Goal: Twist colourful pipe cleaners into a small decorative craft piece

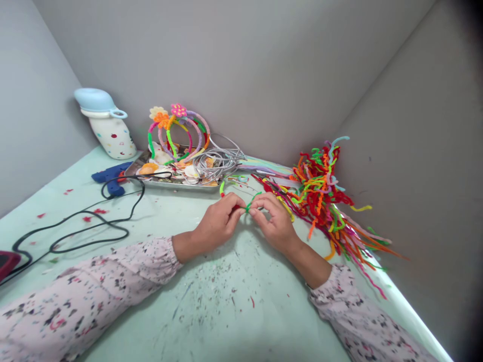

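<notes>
Both hands meet over the middle of the table, fingertips almost touching. My left hand [219, 221] is closed in a pinch on a thin band wrapped in pipe cleaner; its yellow-green end [222, 188] sticks up behind the fingers and a bit of red shows at the fingertips. Between the two hands a green pipe cleaner [248, 206] is wound at the band, one end pointing up to the right. My right hand [275, 223] pinches this green pipe cleaner between thumb and forefinger. Most of the band is hidden by my left hand.
A metal tray [181, 186] holds scraps, coiled grey wire [221, 163] and colourful wrapped hoops [198, 136] with flowers. Left of it are a blue glue gun [113, 177], its black cord [128, 213] and a bottle [113, 136]. Pipe cleaners [320, 186] heap at the right.
</notes>
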A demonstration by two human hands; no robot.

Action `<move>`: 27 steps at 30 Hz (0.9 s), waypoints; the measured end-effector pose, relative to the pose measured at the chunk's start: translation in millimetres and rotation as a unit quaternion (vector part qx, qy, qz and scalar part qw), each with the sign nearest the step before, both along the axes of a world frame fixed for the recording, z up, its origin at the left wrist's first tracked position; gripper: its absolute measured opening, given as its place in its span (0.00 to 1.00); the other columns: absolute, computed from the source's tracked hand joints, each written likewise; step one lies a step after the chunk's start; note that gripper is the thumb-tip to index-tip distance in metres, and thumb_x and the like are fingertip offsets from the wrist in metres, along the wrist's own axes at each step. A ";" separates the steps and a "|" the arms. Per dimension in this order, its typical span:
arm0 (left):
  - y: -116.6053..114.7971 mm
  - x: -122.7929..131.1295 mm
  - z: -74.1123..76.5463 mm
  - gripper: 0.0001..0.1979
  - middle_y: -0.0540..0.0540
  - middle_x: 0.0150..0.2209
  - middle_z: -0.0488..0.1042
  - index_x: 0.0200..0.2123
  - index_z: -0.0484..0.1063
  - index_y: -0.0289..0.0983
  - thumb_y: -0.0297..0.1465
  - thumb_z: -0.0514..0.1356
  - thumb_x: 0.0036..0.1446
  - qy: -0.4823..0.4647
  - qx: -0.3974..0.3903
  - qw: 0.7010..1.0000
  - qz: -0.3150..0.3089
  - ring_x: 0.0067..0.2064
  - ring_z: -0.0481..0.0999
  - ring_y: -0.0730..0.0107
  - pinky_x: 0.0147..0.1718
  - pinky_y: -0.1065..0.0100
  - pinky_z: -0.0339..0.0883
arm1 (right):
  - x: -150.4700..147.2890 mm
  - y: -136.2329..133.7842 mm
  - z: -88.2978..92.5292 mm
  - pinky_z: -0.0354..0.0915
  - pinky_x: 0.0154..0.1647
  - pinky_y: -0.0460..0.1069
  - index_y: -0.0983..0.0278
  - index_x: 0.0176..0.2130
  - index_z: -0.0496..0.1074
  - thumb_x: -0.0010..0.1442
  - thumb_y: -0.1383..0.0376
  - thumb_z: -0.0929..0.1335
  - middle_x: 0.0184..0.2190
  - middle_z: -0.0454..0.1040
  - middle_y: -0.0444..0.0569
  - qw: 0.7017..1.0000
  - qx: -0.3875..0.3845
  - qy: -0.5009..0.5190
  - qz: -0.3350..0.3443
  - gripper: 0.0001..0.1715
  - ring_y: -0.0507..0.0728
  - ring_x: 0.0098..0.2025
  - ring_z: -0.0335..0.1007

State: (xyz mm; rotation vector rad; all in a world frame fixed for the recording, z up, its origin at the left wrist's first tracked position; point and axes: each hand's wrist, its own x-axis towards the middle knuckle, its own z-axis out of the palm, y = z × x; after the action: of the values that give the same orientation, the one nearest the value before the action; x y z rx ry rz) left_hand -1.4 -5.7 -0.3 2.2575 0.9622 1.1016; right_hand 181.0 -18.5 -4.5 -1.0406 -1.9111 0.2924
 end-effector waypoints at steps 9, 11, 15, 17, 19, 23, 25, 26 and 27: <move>-0.1 0.4 -1.4 0.04 0.48 0.32 0.69 0.36 0.66 0.36 0.28 0.51 0.62 0.006 0.002 1.000 -0.009 0.33 0.66 0.72 0.33 0.69 0.60 | 0.9 1.1 0.4 0.63 0.43 0.51 0.61 0.33 0.68 0.64 0.62 0.63 0.35 0.69 0.46 0.998 -0.061 0.002 0.029 0.08 0.54 0.39 0.67; -0.1 0.4 -1.1 0.04 0.48 0.32 0.69 0.36 0.65 0.36 0.28 0.52 0.62 0.005 0.001 1.000 -0.010 0.33 0.67 0.72 0.34 0.69 0.60 | 0.9 1.1 0.7 0.63 0.43 0.51 0.61 0.33 0.68 0.64 0.63 0.63 0.35 0.69 0.46 0.997 -0.066 0.004 0.033 0.08 0.54 0.39 0.67; -0.3 0.3 0.7 0.04 0.48 0.32 0.69 0.35 0.66 0.36 0.28 0.52 0.62 -0.003 -0.005 1.000 -0.011 0.33 0.67 0.72 0.34 0.69 0.60 | -0.1 0.5 0.8 0.63 0.43 0.50 0.61 0.33 0.68 0.63 0.63 0.64 0.35 0.68 0.46 0.998 -0.055 0.023 0.030 0.07 0.54 0.40 0.67; -0.2 0.2 1.5 0.05 0.48 0.32 0.70 0.35 0.66 0.36 0.28 0.52 0.62 -0.009 -0.006 1.000 -0.011 0.33 0.67 0.72 0.33 0.69 0.60 | -0.9 -0.1 0.6 0.63 0.43 0.51 0.61 0.33 0.67 0.63 0.63 0.64 0.35 0.68 0.46 0.999 -0.036 0.028 0.021 0.06 0.54 0.40 0.66; -0.2 0.3 1.9 0.05 0.48 0.32 0.70 0.35 0.66 0.36 0.29 0.52 0.62 -0.012 -0.007 1.000 -0.009 0.33 0.67 0.72 0.33 0.69 0.59 | -1.6 -0.6 0.5 0.62 0.44 0.52 0.61 0.33 0.67 0.63 0.63 0.64 0.35 0.68 0.46 0.999 -0.021 0.023 0.016 0.06 0.55 0.41 0.66; -0.6 0.3 1.8 0.05 0.48 0.32 0.70 0.35 0.66 0.35 0.28 0.52 0.62 -0.009 -0.005 1.000 -0.013 0.33 0.66 0.72 0.33 0.69 0.60 | -1.5 -1.1 0.2 0.61 0.45 0.52 0.61 0.33 0.67 0.64 0.64 0.63 0.35 0.68 0.46 0.999 -0.019 0.011 0.025 0.07 0.55 0.41 0.66; -0.9 0.3 1.9 0.05 0.48 0.32 0.69 0.35 0.66 0.35 0.28 0.52 0.62 -0.006 -0.006 1.000 -0.015 0.33 0.66 0.72 0.33 0.69 0.60 | -0.9 -1.1 -0.3 0.61 0.46 0.52 0.61 0.32 0.67 0.64 0.64 0.62 0.35 0.68 0.46 0.999 -0.025 0.012 0.031 0.09 0.54 0.41 0.65; -1.0 0.3 2.1 0.04 0.48 0.32 0.69 0.35 0.66 0.35 0.28 0.52 0.62 -0.004 -0.007 1.000 -0.016 0.33 0.66 0.72 0.34 0.69 0.59 | -0.7 -1.0 -0.7 0.61 0.46 0.52 0.61 0.32 0.67 0.64 0.64 0.62 0.35 0.68 0.46 0.999 -0.027 0.014 0.035 0.09 0.54 0.41 0.65; -1.1 0.3 2.2 0.04 0.48 0.32 0.69 0.35 0.66 0.35 0.28 0.52 0.62 -0.003 -0.007 1.000 -0.016 0.33 0.66 0.72 0.34 0.69 0.59 | -0.4 -1.0 -1.1 0.61 0.46 0.51 0.61 0.31 0.67 0.64 0.64 0.62 0.35 0.68 0.46 0.999 -0.031 0.016 0.038 0.09 0.54 0.41 0.65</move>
State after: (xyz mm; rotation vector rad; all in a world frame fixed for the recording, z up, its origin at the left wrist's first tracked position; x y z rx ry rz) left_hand -1.1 -6.8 2.0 2.2488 0.9252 1.0839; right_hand 180.6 -19.5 -5.6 -0.9982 -1.9260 0.4112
